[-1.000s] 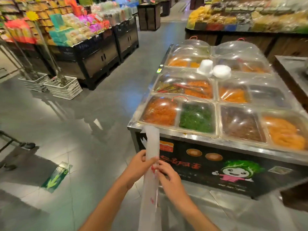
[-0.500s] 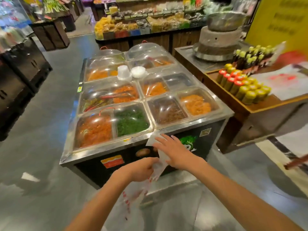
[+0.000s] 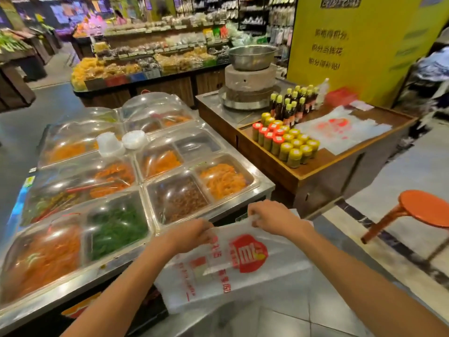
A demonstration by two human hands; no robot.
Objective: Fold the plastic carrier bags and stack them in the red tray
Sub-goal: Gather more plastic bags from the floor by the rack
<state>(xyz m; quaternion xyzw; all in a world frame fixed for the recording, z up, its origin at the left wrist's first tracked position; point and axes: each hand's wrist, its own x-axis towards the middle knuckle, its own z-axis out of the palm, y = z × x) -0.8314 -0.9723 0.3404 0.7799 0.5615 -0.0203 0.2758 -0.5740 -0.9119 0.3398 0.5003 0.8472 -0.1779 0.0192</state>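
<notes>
Head view, one frame, entries listed from the grip outward.

Left hand (image 3: 192, 233): I see its fingers curled, pinching the far edge of the carrier bag (image 3: 233, 268) at the left corner.

Right hand (image 3: 272, 216): fingers curled likewise, pinching the same far edge at the right corner. Both hands sit well apart along that edge.

Carrier bag: translucent white, red round emblem and red lettering. Spread wide between my two grips, it hangs from them toward me, in the air above the floor, just near of the steel counter's front edge.

Steel counter (image 3: 263, 184): left and far of the hands; trays of orange, green and brown foods under clear domed lids (image 3: 155, 105).

Wooden table (image 3: 315, 171): right and farther off. On it, another printed bag (image 3: 340, 132) lying flat, yellow- and red-capped jars (image 3: 289, 142), dark bottles (image 3: 294, 103).

Red tray (image 3: 340, 97): at the table's far side, blurred; I cannot tell its contents.

Stone mill (image 3: 250, 81) with metal basin: far of the table.

Orange stool (image 3: 422, 210): right, on the floor.
</notes>
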